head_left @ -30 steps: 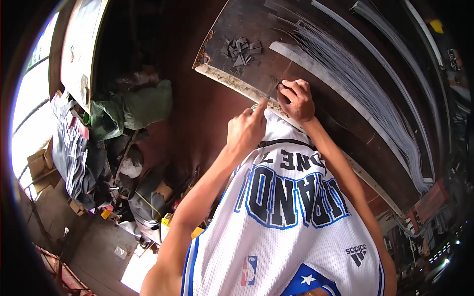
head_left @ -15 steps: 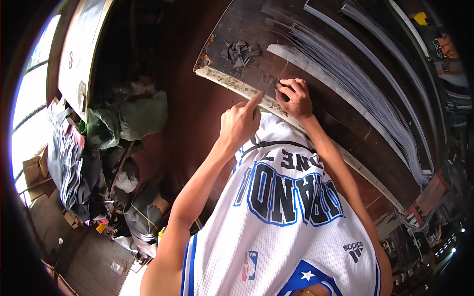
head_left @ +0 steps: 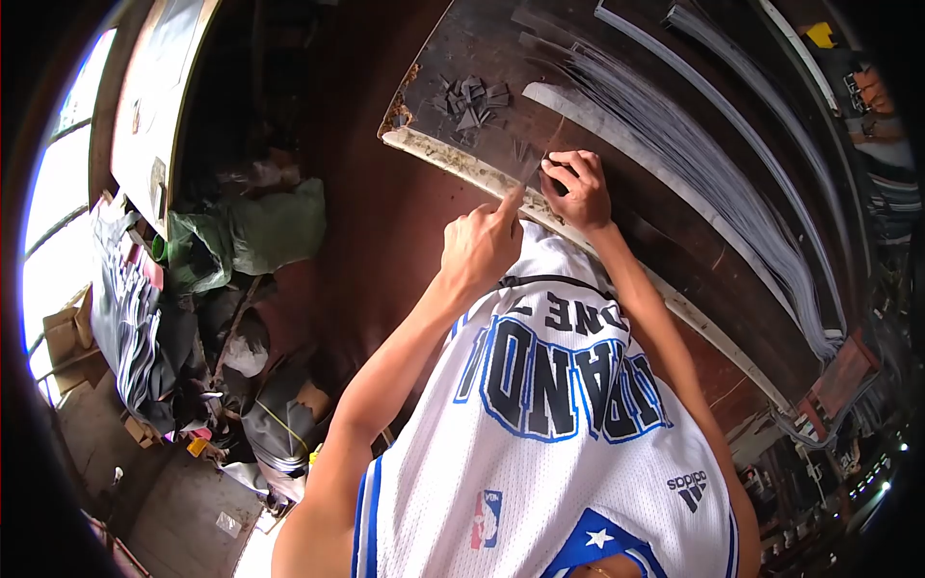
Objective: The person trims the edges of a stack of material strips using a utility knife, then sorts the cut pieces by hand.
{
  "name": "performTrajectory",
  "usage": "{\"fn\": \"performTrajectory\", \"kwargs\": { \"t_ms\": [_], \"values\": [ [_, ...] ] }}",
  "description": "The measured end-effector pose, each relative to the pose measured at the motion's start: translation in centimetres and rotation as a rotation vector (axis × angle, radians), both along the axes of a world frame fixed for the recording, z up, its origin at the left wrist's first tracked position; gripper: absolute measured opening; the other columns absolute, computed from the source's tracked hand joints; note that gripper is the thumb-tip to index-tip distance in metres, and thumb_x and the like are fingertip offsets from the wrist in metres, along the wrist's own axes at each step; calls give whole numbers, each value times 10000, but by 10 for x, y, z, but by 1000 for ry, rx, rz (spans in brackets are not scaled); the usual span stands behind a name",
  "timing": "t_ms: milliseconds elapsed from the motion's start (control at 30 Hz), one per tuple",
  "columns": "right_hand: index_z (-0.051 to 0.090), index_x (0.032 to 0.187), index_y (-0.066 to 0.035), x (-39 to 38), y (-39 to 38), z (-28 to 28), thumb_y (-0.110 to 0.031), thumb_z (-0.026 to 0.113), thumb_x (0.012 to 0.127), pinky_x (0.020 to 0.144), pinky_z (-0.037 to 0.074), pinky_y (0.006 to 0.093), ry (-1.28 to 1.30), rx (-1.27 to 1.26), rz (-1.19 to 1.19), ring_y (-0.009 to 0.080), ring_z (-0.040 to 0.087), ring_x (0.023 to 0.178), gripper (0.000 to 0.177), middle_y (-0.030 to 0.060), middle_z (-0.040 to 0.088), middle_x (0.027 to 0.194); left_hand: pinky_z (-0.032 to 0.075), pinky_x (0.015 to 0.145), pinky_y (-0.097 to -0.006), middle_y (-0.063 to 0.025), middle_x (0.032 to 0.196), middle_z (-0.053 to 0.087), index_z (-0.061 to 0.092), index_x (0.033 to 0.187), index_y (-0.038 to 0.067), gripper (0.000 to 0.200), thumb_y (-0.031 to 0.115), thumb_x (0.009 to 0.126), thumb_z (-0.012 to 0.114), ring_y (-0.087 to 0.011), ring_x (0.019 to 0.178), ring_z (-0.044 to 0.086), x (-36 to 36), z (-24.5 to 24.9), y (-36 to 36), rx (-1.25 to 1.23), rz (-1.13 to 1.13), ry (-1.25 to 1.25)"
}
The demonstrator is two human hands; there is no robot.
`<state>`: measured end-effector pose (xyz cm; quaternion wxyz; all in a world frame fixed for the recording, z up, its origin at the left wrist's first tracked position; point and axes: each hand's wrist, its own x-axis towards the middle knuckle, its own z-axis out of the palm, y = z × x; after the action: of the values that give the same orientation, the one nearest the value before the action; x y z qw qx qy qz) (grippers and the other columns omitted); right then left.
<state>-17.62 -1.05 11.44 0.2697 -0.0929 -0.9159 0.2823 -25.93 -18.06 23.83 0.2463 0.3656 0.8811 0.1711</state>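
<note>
My left hand [head_left: 482, 243] is at the table's pale front edge [head_left: 462, 170], index finger extended to a thin dark sliver and the other fingers curled; what it grips is hidden. Just to its right, my right hand [head_left: 580, 191] rests over the edge with fingers bent and pressed together around something small and dark that I cannot make out. Thin dark slivers [head_left: 525, 154] lie on the tabletop between the fingertips. Farther back is a loose pile of small grey cut pieces [head_left: 469, 101].
Long curved stacks of grey strips [head_left: 674, 144] lie across the dark table to the right of my hands. At the left are a green bag [head_left: 279, 226], bundled grey sheets [head_left: 135, 328] and a cardboard box [head_left: 69, 328]. A reddish block [head_left: 840, 376] sits at the right.
My left hand has shifted slightly right and back toward my body, closer to my right hand. My right hand has barely moved.
</note>
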Motion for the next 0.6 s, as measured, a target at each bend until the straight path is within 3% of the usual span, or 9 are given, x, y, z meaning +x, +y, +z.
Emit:
{"fn": "performTrajectory", "kwargs": {
  "t_ms": [267, 333, 400, 467, 600],
  "values": [
    [715, 878, -74, -1, 0, 0, -92, 757, 742, 852, 464, 365, 26, 20, 13, 231, 589, 895, 143, 37, 659, 958, 549, 590, -464, -194, 766, 682, 644, 1219, 158, 367, 151, 854, 620, -371, 658, 682, 4, -5, 6, 8, 17, 11],
    [719, 873, -82, 0, -2, -2, -92, 757, 745, 848, 465, 361, 35, 29, 16, 230, 589, 883, 134, 31, 658, 960, 554, 613, -454, -209, 786, 692, 680, 1202, 163, 358, 156, 848, 627, -370, 683, 686, -15, 1, 4, -58, 87, -134],
    [721, 863, -93, -1, -1, -2, -94, 757, 749, 846, 467, 359, 12, 4, -6, 227, 586, 877, 120, 24, 656, 961, 555, 644, -443, -210, 810, 697, 692, 1197, 160, 361, 150, 844, 618, -369, 716, 692, -30, -2, -3, 8, 57, -104],
    [722, 858, -98, -2, -2, -1, -99, 758, 754, 842, 470, 355, 26, 22, -18, 224, 583, 870, 110, 16, 651, 958, 555, 600, -466, -207, 739, 683, 681, 1186, 172, 355, 175, 854, 555, -356, 650, 688, -38, 0, -7, 2, 36, 2],
    [719, 848, -92, -1, -1, -1, -107, 760, 760, 836, 472, 345, 18, -3, -30, 220, 581, 863, 98, 9, 642, 953, 557, 619, -469, -198, 751, 690, 662, 1206, 144, 371, 191, 846, 584, -367, 694, 691, -41, -4, -16, 179, 27, -27]
  ]
}}
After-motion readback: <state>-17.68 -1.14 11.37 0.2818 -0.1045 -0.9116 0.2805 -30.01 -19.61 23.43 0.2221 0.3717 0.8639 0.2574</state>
